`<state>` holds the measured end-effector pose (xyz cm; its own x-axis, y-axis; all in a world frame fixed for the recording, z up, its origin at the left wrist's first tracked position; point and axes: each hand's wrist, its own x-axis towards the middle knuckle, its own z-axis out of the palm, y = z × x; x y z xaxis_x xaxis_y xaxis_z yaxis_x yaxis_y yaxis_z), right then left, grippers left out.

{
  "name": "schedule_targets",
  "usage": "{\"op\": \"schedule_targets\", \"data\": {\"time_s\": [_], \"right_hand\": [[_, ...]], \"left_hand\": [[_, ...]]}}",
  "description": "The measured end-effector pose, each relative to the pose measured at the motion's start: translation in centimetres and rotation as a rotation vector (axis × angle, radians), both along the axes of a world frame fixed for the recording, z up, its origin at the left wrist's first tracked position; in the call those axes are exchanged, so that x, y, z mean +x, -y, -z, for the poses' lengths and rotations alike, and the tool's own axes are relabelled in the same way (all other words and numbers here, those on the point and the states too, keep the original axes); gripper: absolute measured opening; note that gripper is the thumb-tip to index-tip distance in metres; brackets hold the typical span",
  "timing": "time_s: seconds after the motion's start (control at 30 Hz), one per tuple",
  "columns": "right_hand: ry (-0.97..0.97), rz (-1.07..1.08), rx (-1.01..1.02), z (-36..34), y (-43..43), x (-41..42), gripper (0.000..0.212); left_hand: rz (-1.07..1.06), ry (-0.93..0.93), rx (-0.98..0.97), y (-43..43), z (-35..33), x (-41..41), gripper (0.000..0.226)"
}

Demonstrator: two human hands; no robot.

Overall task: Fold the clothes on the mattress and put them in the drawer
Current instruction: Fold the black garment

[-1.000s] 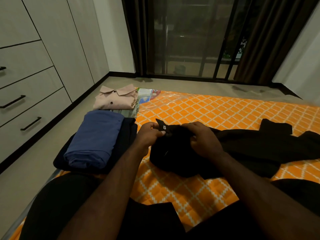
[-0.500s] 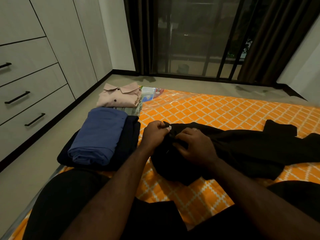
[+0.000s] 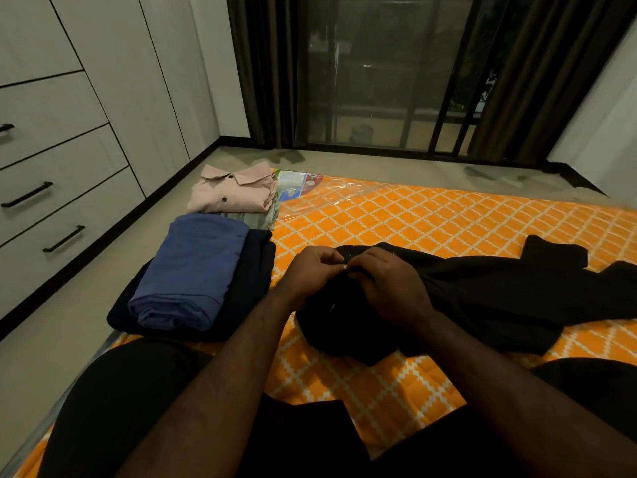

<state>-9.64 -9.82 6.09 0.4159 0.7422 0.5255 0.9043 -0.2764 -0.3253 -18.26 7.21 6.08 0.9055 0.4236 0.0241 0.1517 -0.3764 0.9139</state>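
A black garment [image 3: 489,298] lies crumpled across the orange patterned mattress [image 3: 413,229], stretching to the right. My left hand [image 3: 310,272] and my right hand [image 3: 389,284] meet at its near left end, and both pinch the cloth at its top edge with curled fingers. To the left a folded blue garment [image 3: 189,270] rests on a folded dark navy one [image 3: 251,281]. Beyond them lies a folded pink shirt [image 3: 234,194] on another folded piece. The drawers [image 3: 62,201] with black handles stand shut in the wardrobe at the left.
Bare floor [image 3: 51,339] runs between the mattress and the wardrobe. A dark glass door [image 3: 379,81] with curtains is at the back. My legs in black cover the mattress's near edge. A colourful label under plastic sits at the mattress's far left corner [image 3: 296,182].
My hands have drawn closer together on the black garment's edge. A small white tag seen between the fingers earlier is now hidden. The view has shifted slightly.
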Motion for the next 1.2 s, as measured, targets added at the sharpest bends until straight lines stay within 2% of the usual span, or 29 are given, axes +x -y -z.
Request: {"op": "schedule_targets", "data": {"time_s": [0.1,0.23,0.4,0.5,0.6,0.73,0.83,0.93,1.2], "right_hand": [[-0.018,-0.012,0.025,-0.5,0.2,0.4,0.016],[-0.04,-0.096,-0.025,-0.6,0.6,1.0,0.015],[0.053,-0.137,-0.013,-0.4,0.5,0.7,0.018],[0.082,-0.091,0.03,-0.5,0.5,0.4,0.012],[0.063,-0.031,0.051,-0.6,0.6,0.3,0.016],[0.049,-0.021,0.061,-0.3,0.7,0.0,0.014],[0.025,-0.008,0.073,-0.2,0.7,0.0,0.019],[0.018,-0.008,0.075,-0.2,0.7,0.0,0.01],[-0.061,0.03,0.087,-0.1,0.5,0.5,0.017]], "left_hand": [[0.063,-0.019,-0.11,-0.1,-0.4,-0.5,0.007],[0.043,-0.005,-0.249,0.1,-1.0,-0.6,0.01],[0.066,-0.004,-0.283,0.2,-1.2,-0.7,0.014],[0.076,-0.026,-0.318,0.1,-1.6,-0.9,0.009],[0.088,-0.052,-0.33,0.0,-1.8,-0.9,0.007],[0.096,-0.046,-0.222,-0.1,-1.8,-0.4,0.008],[0.136,-0.029,-0.043,-0.3,-1.5,-0.3,0.011],[0.172,-0.045,0.108,-0.6,-1.6,-0.3,0.015],[0.185,-0.009,0.315,-1.6,-1.1,-0.1,0.012]]}}
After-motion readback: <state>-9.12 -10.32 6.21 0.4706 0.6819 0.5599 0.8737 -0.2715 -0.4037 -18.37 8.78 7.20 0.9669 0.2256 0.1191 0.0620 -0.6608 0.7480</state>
